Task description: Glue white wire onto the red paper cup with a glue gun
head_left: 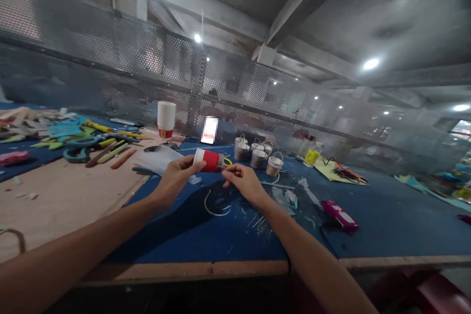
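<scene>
A red and white paper cup [210, 161] lies on its side in the air over the blue table, held by my left hand [177, 176] at its white end. At its other end, my right hand [245, 182] has its fingers pinched together beside a small yellow loop [228, 161]. What those fingertips hold is too small to tell. Below the hands, a curved white strand [217, 214] rests on the table. Behind my right hand stand several small whitish buckets [259, 157] with looped handles.
A stack of paper cups [166, 117] and a lit phone [209, 130] stand at the back. Scissors [81, 149] and coloured pieces lie on the left. Thin wires [262, 225], a magenta device [339, 216] and a yellow-labelled bottle [312, 155] are on the right.
</scene>
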Motion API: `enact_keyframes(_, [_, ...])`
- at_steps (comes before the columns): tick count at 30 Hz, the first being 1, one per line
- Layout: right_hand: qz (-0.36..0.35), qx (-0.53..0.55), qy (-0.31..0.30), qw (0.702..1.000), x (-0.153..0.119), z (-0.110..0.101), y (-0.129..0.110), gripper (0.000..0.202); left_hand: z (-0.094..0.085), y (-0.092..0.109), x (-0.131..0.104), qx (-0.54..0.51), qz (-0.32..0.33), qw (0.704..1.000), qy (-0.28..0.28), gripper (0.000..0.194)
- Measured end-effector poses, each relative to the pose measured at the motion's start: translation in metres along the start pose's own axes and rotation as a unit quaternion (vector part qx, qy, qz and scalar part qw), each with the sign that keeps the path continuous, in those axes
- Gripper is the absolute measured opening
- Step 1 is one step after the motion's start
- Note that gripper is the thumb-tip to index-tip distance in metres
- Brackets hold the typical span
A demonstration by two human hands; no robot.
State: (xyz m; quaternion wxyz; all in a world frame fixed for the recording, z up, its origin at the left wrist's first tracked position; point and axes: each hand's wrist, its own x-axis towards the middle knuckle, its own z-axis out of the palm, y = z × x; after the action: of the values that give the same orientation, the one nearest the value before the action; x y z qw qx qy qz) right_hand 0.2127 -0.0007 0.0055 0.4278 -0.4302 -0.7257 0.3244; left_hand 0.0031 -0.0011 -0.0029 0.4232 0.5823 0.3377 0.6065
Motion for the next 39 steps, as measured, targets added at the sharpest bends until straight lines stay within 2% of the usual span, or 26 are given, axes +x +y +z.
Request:
enact_keyframes(4, [-0.065, -0.078, 0.057, 0.993, -0.005, -0.004, -0.003, 0.027, 0.003, 0.000, -0.003, 0.029, -0.006, 0.999, -0.031, 0.028])
enact_keyframes(11, [-0.115, -0.168, 0.092, 0.975, -0.007, -0.008, -0.006, 0.027, 0.004, -0.003, -0.004, 0.030, -0.039, 0.998, -0.047, 0.021])
enact_keyframes(16, [-0.148, -0.215, 0.122, 0.958, -0.007, -0.007, -0.005, 0.023, 0.004, -0.005, -0.005, 0.034, -0.050, 0.996, -0.065, 0.024])
enact_keyframes(20, [-0.168, -0.217, 0.126, 0.953, -0.007, -0.007, -0.006, 0.020, 0.005, -0.005, -0.005, 0.032, -0.058, 0.995, -0.075, 0.025])
enact_keyframes(26, [-0.141, -0.193, 0.127, 0.963, -0.006, -0.009, -0.007, 0.017, 0.003, -0.005, -0.005, 0.031, -0.062, 0.994, -0.086, 0.026])
enact_keyframes(39, [-0.137, -0.124, 0.130, 0.974, -0.002, -0.008, 0.005, 0.014, 0.005, 0.003, -0.007, 0.039, -0.070, 0.990, -0.116, 0.024])
